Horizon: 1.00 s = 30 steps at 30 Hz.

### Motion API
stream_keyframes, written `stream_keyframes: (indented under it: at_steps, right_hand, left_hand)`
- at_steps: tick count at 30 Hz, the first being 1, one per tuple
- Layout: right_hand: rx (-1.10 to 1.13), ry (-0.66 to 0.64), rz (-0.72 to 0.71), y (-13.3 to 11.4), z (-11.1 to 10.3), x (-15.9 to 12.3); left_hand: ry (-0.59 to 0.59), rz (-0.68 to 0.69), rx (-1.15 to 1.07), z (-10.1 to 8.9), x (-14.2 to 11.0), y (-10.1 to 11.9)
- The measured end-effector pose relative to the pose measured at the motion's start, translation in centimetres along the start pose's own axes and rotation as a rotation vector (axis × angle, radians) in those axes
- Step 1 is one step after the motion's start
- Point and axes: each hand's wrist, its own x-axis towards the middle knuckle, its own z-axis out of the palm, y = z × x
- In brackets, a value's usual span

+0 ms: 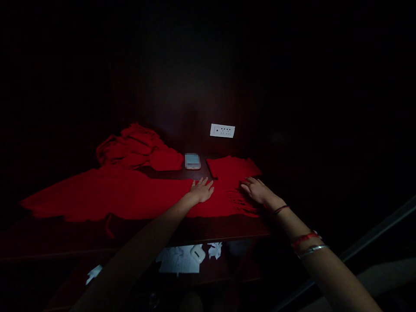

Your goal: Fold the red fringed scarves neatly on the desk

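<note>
A long red fabric piece (156,195) with a fringed right end lies spread over the dark wooden table (221,227). My left hand (202,190) rests flat on it near its upper edge, fingers spread. Over the fringe at the right end is my right hand (255,189), its fingers stretched out and holding nothing. Just beyond my hands lies a folded red cloth (232,167). Behind the left part of the fabric sits a crumpled heap of red cloth (139,147). A thin red strip (109,227) hangs from the fabric's near edge.
A small device with a blurred screen (193,161) stands near the wall, left of a white socket panel (222,130). Below the table's front edge, a lower shelf holds paper (178,260), a white case-like object (198,254) and crumpled paper (215,250). The surroundings are very dark.
</note>
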Motion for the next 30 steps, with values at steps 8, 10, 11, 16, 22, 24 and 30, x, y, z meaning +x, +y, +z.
stream_keyframes:
  at_steps: [8,10,11,16,22,24,30]
  right_hand:
    - [0.17,-0.136,-0.051,-7.8,1.4,3.9]
    - [0.158,-0.247,-0.02,-8.2,1.8,4.2]
    - [0.152,-0.265,-0.012,-8.2,1.8,4.3]
    - [0.185,-0.073,-0.054,-9.7,-0.3,5.2]
    - [0.293,-0.036,-0.325,-17.6,-1.6,7.0]
    - [0.316,-0.093,-0.359,-19.7,-0.8,7.4]
    - [0.307,-0.116,-0.358,-21.4,1.9,7.6]
  left_hand:
    - [0.159,-0.114,-0.023,-1.6,-1.4,-2.5]
    - [0.177,-0.166,-0.007,-2.2,-2.8,-4.4]
    - [0.187,-0.182,0.018,-2.6,-3.6,-5.5]
    - [0.254,-0.361,0.179,-6.2,-8.7,-13.3]
    - [0.307,-0.771,0.198,-9.2,-14.4,-21.9]
    - [0.329,-0.851,0.199,-9.7,-16.1,-23.6]
    - [0.197,-0.957,0.122,-11.1,-18.5,-25.1]
